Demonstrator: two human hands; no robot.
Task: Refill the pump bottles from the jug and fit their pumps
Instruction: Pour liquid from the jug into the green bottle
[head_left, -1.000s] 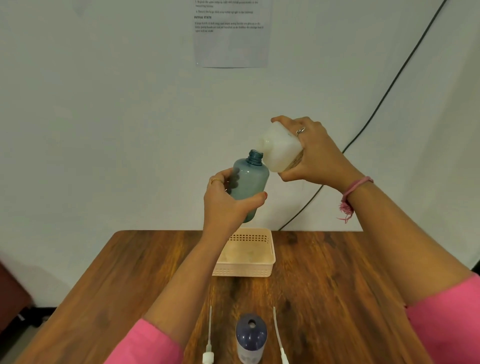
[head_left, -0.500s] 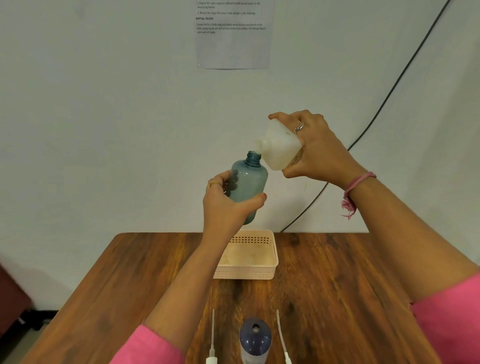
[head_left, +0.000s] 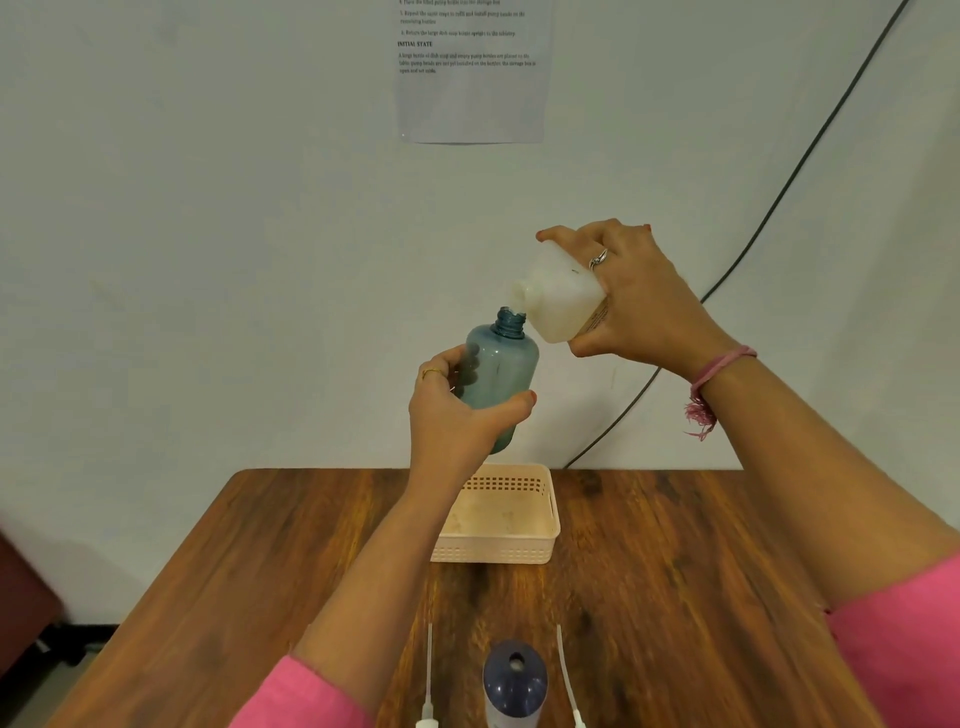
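1. Blue pump bottle (head_left: 498, 371) held in mid-air above the table's far edge, neck open, tilted slightly right. Left hand (head_left: 457, 410) wraps its lower body.
2. White jug (head_left: 563, 296) tipped, spout just over the bottle's neck; right hand (head_left: 639, 296) clasps its base end. No stream discernible.
3. Judgement: pouring step. Keep spout centred on the narrow neck, tilt slowly, watch the level through the blue wall.
4. Basket (head_left: 498, 543) sits at far edge centre. Second bottle (head_left: 514, 686) at near edge, pump tubes (head_left: 429, 670) lying on either side of it.

basket (head_left: 498, 540) on table (head_left: 675, 597), behind bottle (head_left: 514, 680) between two pumps (head_left: 428, 675).
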